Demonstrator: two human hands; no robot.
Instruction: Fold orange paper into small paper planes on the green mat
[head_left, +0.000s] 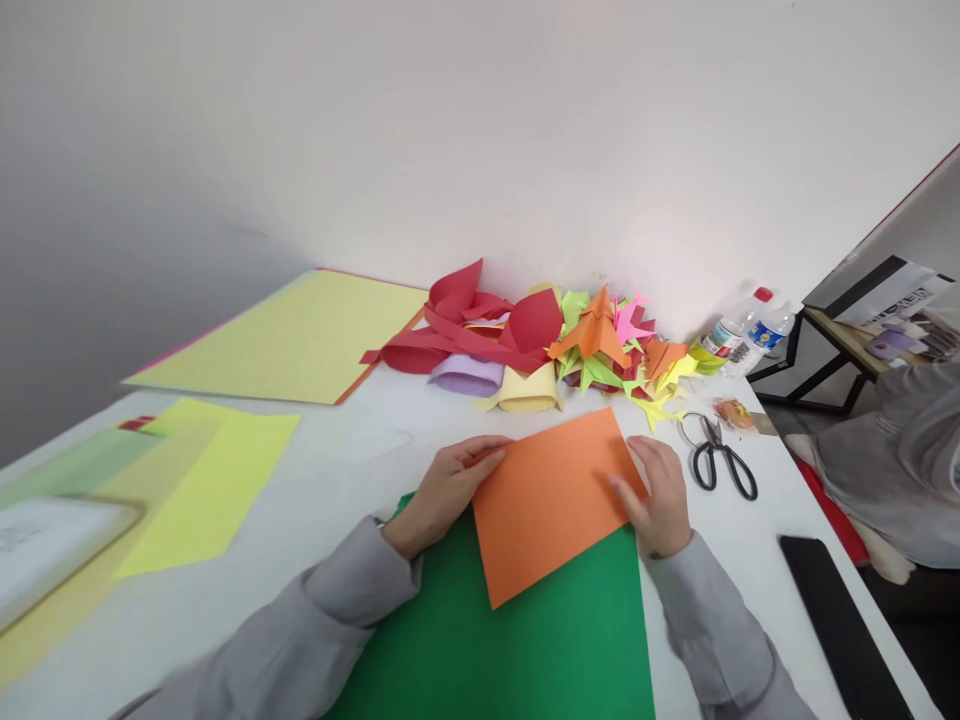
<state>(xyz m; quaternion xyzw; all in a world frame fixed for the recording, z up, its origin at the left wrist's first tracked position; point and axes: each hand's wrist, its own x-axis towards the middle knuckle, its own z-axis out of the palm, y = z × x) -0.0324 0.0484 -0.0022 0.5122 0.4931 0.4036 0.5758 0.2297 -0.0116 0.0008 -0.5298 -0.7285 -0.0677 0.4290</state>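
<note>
An orange sheet of paper [555, 510] is held tilted above a larger green sheet [547, 640] on the white table. My left hand [454, 490] pinches its upper left edge between thumb and fingers. At the right edge, my right hand [656, 495] has its thumb on the near face and its fingers behind the paper. Part of the green sheet is covered by the orange one and by my left forearm.
Folded paper shapes [596, 335] and curled red strips [457, 335] lie along the wall. Scissors [720, 460], bottles [739, 325] and a black phone-like slab [844, 625] are on the right. Yellow sheets [225, 470] and a white box [64, 545] lie left. A person in grey [885, 460] sits at right.
</note>
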